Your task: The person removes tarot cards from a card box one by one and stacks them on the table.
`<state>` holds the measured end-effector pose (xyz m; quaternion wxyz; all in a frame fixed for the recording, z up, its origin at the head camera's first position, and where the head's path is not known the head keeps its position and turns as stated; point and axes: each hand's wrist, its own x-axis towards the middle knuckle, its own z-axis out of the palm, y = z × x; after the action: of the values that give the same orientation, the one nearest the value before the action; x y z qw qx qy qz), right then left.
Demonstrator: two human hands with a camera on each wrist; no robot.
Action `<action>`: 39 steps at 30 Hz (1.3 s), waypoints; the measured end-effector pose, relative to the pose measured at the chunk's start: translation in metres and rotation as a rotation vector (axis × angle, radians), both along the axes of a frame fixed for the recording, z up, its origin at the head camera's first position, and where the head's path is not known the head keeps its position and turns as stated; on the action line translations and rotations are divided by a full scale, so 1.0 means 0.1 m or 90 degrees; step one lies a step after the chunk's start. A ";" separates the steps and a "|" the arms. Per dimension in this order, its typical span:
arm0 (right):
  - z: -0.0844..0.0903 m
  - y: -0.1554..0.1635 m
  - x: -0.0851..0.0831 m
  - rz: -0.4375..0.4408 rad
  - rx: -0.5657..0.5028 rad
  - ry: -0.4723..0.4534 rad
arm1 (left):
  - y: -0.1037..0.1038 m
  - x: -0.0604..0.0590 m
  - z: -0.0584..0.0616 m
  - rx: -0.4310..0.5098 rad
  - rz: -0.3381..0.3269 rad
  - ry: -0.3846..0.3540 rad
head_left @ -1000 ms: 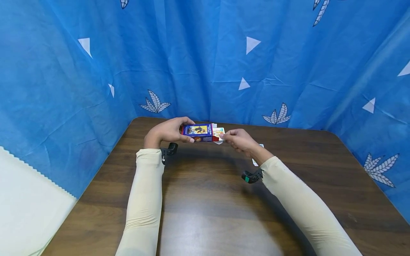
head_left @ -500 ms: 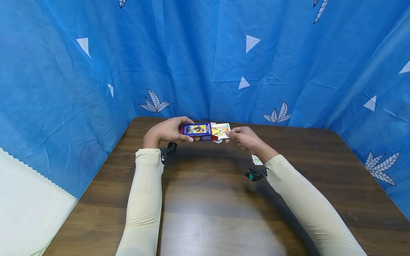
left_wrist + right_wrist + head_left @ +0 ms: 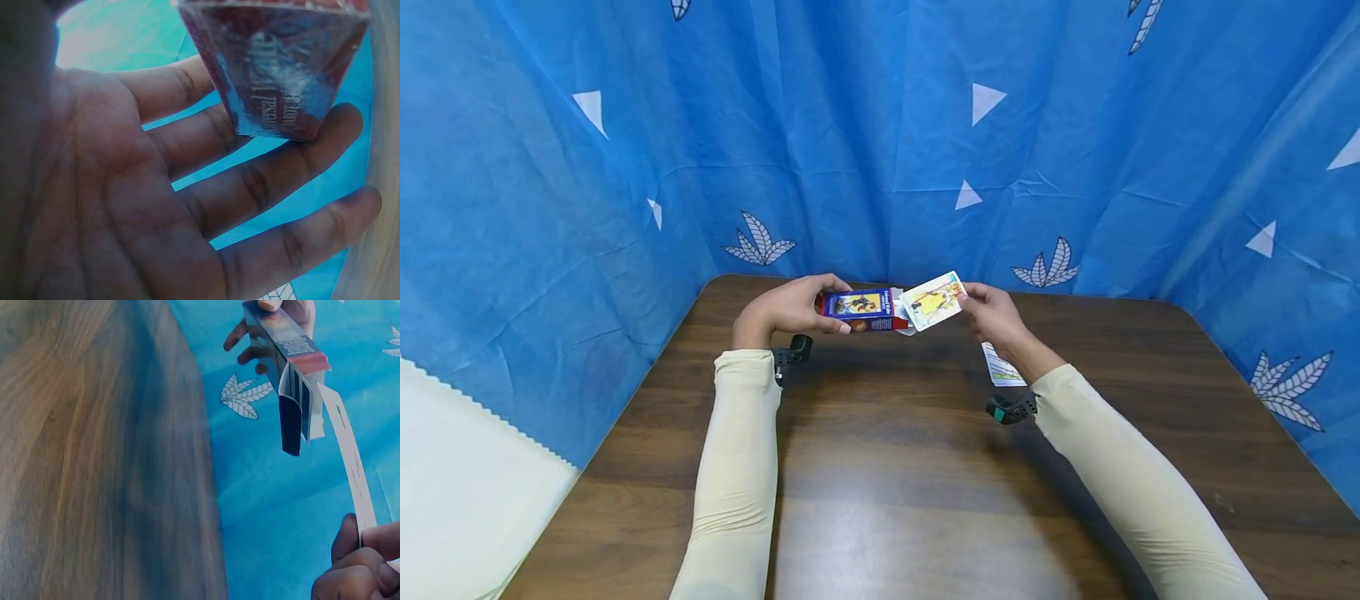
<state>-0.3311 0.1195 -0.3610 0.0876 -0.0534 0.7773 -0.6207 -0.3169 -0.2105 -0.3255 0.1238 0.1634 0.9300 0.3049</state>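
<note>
My left hand (image 3: pixel 796 307) grips a blue and red tarot card box (image 3: pixel 859 310) by its left end, thumb on the near side. The box is held above the table with its open flaps (image 3: pixel 290 419) facing right. Between thumb and fingers my right hand (image 3: pixel 996 317) pinches a tarot card (image 3: pixel 934 300) with a yellow picture. That card is tilted and stands just outside the box mouth; the right wrist view shows it nearly edge-on, apart from the box. In the left wrist view the box end (image 3: pixel 281 81) rests against the fingers (image 3: pixel 256 187).
Another card (image 3: pixel 1002 367) lies on the brown wooden table (image 3: pixel 880 467) beneath my right wrist, partly hidden by it. A blue curtain (image 3: pixel 865 150) hangs behind the table and along its sides. White cloth (image 3: pixel 467 483) shows at the left.
The right hand has drawn the card out of the box, moving right and slightly up, and the card has turned to a slant. The left hand and box have stayed nearly still.
</note>
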 end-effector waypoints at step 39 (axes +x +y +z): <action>-0.72 1.01 -0.33 -0.122 0.365 -0.003 | 0.02 0.02 -0.01 0.000 -0.005 -0.009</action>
<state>-0.3642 0.2204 -0.4333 0.0417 0.0485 0.9222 -0.3814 -0.3148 -0.2080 -0.3262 0.1314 0.1653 0.9285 0.3055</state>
